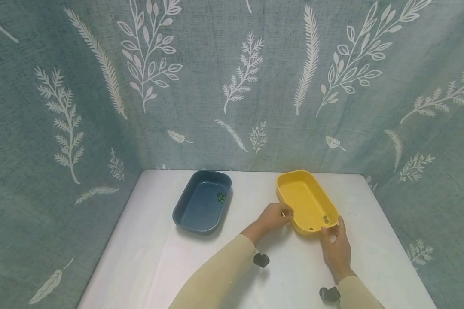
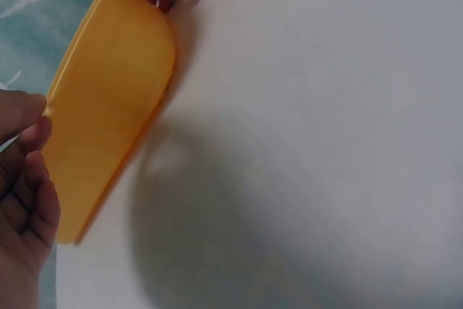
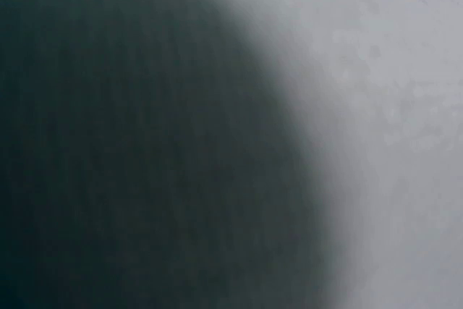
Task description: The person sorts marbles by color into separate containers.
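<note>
A yellow tray [image 1: 303, 195] with rounded corners sits at the right of the white table. My left hand [image 1: 275, 216] pinches its left rim between thumb and fingers; the left wrist view shows this hand [image 2: 25, 193] at the rim too. At the near right corner my right hand [image 1: 337, 248] grips the tray, thumb at the rim and fingers along the outer side. Inside lie small greyish pieces [image 1: 325, 219] and a small dark piece [image 1: 311, 229], too small to identify. A dark blurred shape [image 3: 145, 142] fills much of the right wrist view, hiding the hand there.
Left of the yellow tray stands a dark blue tray [image 1: 201, 206], holding small green clover-shaped pieces [image 1: 221, 197]. Behind the white table [image 1: 139, 257] hangs a grey-green cloth [image 1: 201, 133] with white leaf prints, which also runs along both sides.
</note>
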The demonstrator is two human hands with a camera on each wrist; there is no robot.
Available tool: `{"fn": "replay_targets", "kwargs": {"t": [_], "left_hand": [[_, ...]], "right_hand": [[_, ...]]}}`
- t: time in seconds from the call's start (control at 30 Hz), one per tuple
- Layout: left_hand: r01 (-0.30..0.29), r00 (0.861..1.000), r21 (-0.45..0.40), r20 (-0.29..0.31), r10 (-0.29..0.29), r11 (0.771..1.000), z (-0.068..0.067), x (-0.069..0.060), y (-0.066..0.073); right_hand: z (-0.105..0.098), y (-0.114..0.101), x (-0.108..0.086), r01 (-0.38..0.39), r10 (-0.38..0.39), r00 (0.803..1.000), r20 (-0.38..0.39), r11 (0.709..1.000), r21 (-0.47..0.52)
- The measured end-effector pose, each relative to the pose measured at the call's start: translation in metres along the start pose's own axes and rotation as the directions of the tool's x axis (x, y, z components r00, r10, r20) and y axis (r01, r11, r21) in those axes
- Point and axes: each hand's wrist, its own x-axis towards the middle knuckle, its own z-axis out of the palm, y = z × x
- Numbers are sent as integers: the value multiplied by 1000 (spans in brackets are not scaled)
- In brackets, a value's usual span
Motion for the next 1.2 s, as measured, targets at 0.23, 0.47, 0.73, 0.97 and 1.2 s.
{"fn": "replay_targets", "kwargs": {"t": [0.23, 0.47, 0.73, 0.97, 1.2], "left_hand": [[-5, 1000, 1, 18, 5, 1000, 4, 0, 5], [-6, 999, -11, 32, 6, 1000, 6, 0, 10], [-7, 997, 19, 77, 5, 1000, 10, -1, 10], [-25, 996, 31, 83, 23, 999, 9, -4, 12], [-46, 994, 37, 103, 42, 998, 10, -3, 13]], "right_hand": [[-2, -5, -3, 0, 0, 1000, -2, 1000, -2], [-2, -6, -2, -30, 30, 1000, 5, 999, -12], [-2, -9, -2, -22, 22, 1000, 5, 1000, -9], [-2, -7, 0, 11, -11, 1000, -3, 1000, -2], [-1, 0, 1, 28, -27, 1000, -14, 1000, 11]]}}
